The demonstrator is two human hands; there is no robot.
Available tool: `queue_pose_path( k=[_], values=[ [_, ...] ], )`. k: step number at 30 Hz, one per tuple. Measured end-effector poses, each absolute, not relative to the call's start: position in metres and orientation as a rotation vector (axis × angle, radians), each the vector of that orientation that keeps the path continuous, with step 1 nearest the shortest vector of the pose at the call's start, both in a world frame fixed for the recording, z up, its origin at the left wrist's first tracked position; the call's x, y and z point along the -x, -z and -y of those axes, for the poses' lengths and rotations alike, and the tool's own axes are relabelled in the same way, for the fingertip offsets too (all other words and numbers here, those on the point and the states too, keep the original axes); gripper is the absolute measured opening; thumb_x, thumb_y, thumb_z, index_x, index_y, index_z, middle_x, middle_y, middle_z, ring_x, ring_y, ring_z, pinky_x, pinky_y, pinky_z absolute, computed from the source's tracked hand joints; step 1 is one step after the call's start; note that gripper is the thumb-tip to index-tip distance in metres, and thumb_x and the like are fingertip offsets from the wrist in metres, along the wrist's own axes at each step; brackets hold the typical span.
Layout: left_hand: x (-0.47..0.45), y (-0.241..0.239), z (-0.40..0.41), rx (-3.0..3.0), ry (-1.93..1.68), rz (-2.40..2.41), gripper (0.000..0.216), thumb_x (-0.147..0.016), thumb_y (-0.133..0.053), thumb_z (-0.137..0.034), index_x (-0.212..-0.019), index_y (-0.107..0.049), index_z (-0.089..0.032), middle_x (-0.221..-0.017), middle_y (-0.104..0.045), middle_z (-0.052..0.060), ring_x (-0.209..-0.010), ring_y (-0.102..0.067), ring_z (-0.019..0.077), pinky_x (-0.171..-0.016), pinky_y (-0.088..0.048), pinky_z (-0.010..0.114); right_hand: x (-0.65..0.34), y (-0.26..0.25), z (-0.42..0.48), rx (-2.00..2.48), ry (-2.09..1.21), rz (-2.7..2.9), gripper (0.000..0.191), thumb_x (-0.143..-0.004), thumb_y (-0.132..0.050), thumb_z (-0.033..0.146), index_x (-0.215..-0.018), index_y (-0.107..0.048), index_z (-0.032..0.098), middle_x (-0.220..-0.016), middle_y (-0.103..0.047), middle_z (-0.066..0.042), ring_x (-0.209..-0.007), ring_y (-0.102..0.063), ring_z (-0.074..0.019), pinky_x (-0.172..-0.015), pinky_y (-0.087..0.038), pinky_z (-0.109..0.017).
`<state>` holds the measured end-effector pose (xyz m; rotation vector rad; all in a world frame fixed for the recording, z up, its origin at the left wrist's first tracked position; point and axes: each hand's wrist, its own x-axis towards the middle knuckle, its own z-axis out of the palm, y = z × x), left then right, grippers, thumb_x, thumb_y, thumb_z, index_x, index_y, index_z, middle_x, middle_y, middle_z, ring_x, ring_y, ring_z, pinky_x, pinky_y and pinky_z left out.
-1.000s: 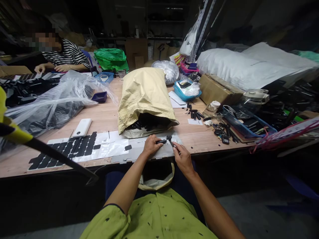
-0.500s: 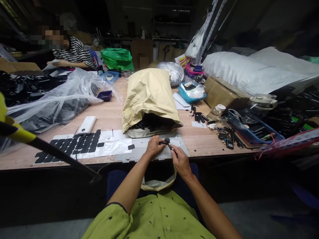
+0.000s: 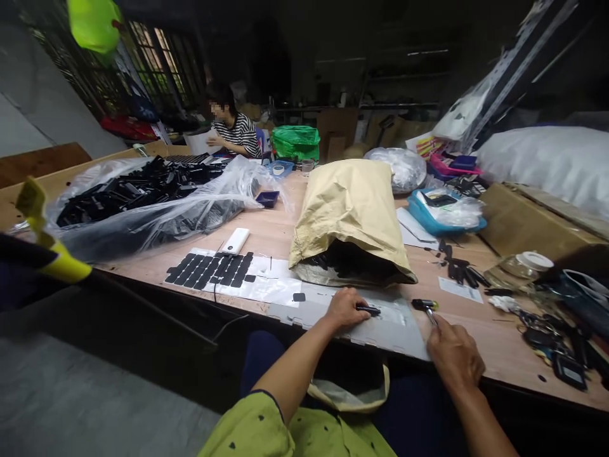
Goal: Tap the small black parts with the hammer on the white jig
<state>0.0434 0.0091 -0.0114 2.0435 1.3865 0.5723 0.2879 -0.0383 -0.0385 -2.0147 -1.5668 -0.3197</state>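
Observation:
My left hand (image 3: 345, 309) rests on a grey sheet (image 3: 380, 324) at the table's near edge, fingers closed on a small black part (image 3: 368, 310). My right hand (image 3: 454, 352) sits farther right, gripping a small screwdriver (image 3: 427, 308) with a black and yellow handle that points away from me. Just behind both hands lies a tan sack (image 3: 349, 212), its open mouth full of black parts. To the left is a white sheet carrying rows of black pads (image 3: 209, 269).
A white power bank (image 3: 235, 240) and clear plastic bags of black parts (image 3: 143, 203) lie to the left. Loose black pieces (image 3: 459, 270), a jar (image 3: 518, 270), a cardboard box (image 3: 533, 222) and blue trays (image 3: 445, 216) crowd the right. Another person (image 3: 233, 130) sits at the far end.
The view has swung left. My hands have separated: the right hand drew the screwdriver away to the right, while the left stays on the sheet holding the black part.

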Motion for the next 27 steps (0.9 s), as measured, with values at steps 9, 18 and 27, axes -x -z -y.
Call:
queue_pose_path(
  k=[9, 18, 27],
  values=[
    [-0.025, 0.014, 0.005, -2.232, -0.467, -1.110, 0.024, -0.069, -0.085, -0.043, -0.090, -0.081, -0.032, -0.117, -0.066, 0.003, -0.111, -0.056, 0.0241, -0.101, -0.042, 0.037, -0.278, 0.037, 0.036, 1.972, 0.584, 1.635, 0.029, -0.084, -0.052, 0.017, -0.101, -0.076, 0.017, -0.071, -0.049, -0.004, -0.059, -0.031, -0.0136, -0.055, -0.019, -0.027],
    [0.009, 0.022, 0.070, -2.517, -0.401, -0.992, 0.026, -0.064, -0.086, -0.025, -0.089, -0.080, -0.028, -0.158, -0.041, 0.002, -0.141, -0.039, 0.0388, -0.116, -0.030, 0.054, -0.281, 0.041, 0.034, 1.955, 0.528, 1.624, 0.028, -0.083, -0.052, 0.019, -0.100, -0.073, 0.018, -0.071, -0.048, -0.005, -0.058, -0.032, -0.0145, -0.054, -0.018, -0.028],
    [0.011, 0.015, 0.065, -2.299, -0.560, -1.071, 0.018, -0.067, -0.084, -0.026, -0.083, -0.077, -0.026, -0.137, -0.062, 0.006, -0.130, -0.052, 0.0322, -0.110, -0.040, 0.047, -0.269, 0.033, 0.037, 2.084, 0.535, 1.624, 0.030, -0.084, -0.052, 0.015, -0.105, -0.073, 0.017, -0.076, -0.052, -0.006, -0.066, -0.039, -0.0160, -0.057, -0.021, -0.028]
  ],
)
